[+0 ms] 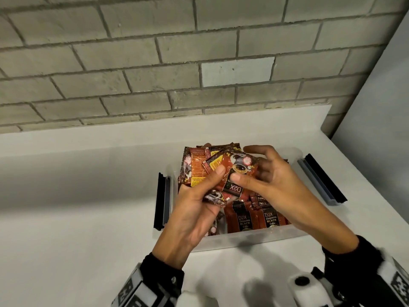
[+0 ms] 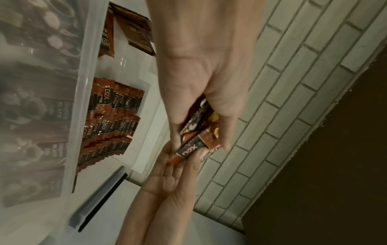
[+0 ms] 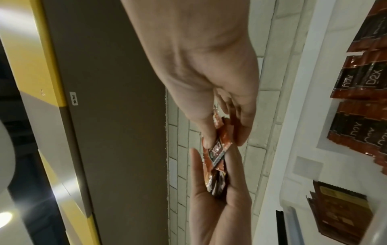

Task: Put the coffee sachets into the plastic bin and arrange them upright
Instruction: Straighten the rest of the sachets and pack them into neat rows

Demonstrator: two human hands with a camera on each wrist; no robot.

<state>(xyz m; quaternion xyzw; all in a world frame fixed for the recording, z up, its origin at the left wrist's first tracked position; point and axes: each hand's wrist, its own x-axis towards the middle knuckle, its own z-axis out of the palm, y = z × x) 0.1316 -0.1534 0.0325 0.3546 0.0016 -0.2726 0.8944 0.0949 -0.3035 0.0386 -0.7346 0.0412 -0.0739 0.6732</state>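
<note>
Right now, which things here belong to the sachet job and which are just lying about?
Job:
- left hand gripping a bundle of sachets
- right hand pinching one sachet
- plastic bin
- upright sachets

Lying about:
- two black-edged strips beside the bin

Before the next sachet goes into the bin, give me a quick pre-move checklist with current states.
1. Left hand grips the sachet bundle: ok.
2. Right hand pinches one D2X sachet: ok.
3. That sachet's print right way up: not ok, it reads inverted.
4. Sachets already in the plastic bin standing upright in rows: ok.
5. Free slot for the next one: cannot tell.
</note>
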